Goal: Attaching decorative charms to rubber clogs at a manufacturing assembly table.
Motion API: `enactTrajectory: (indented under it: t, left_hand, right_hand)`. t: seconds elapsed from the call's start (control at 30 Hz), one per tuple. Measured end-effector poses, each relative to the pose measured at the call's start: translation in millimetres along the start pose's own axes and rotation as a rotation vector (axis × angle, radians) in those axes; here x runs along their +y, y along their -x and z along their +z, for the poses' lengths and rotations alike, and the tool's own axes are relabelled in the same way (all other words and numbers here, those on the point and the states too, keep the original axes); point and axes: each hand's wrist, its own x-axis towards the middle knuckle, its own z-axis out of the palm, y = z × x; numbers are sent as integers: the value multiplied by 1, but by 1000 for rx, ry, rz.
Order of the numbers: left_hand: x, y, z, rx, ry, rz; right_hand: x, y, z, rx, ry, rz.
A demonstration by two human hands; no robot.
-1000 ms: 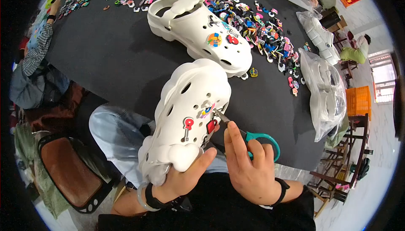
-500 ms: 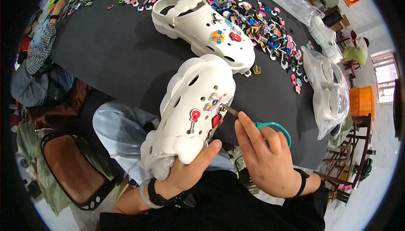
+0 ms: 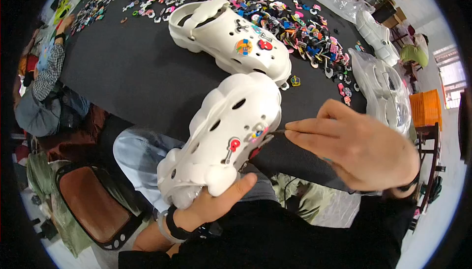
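My left hand [image 3: 221,204] grips a white clog [image 3: 216,121] by its heel end, the thumb lying along its side. The clog is tilted, its toe pointing away from me. A red guitar charm [image 3: 233,144] sits in its upper, with a small multicoloured charm [image 3: 258,133] beside it. My right hand [image 3: 354,146] is closed on teal-handled scissors [image 3: 278,132], mostly hidden by the hand. Their dark tip reaches the clog's right side by the multicoloured charm. Beyond lies a second white clog [image 3: 231,43] bearing several charms.
Piles of loose colourful charms [image 3: 309,35] spread over the far side of the black table [image 3: 118,72]. Bagged white clogs [image 3: 383,87] lie at the right edge. A brown-seated chair [image 3: 91,202] stands at lower left. Another person's checked sleeve [image 3: 48,74] shows at far left.
My right hand has swung right and turned, so its back now faces me and the teal handle is mostly hidden. The held clog has rolled slightly, its toe shifting right.
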Motion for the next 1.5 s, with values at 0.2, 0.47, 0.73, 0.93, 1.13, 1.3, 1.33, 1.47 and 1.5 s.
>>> enactTrajectory:
  t: [0.2,0.47,0.73,0.93,1.13,1.3,1.33,1.47,1.5]
  left_hand:
    - [-2,-3,-8,-48,176,-30]
    - [23,-18,-25,-298,-804,74]
    - [-2,-12,-50,36,968,-148]
    - [21,-44,-63,178,654,-333]
    - [5,-54,-94,64,696,-318]
    - [-9,-50,-132,162,790,-268]
    - [-7,-53,-137,204,795,-297]
    - [-3,-76,-147,16,891,-312]
    - [-2,-76,-148,-19,936,-329]
  right_hand:
    - [42,-26,-32,-327,-119,-178]
    - [87,-51,-18,-740,-497,-201]
    - [89,35,-2,286,-611,166]
    - [72,109,99,848,-1448,582]
    - [53,146,135,735,-1472,814]
    - [71,142,146,750,-1274,756]
    - [78,143,146,752,-1276,752]
    - [104,130,162,785,-1083,772]
    - [105,124,164,817,-1014,750]
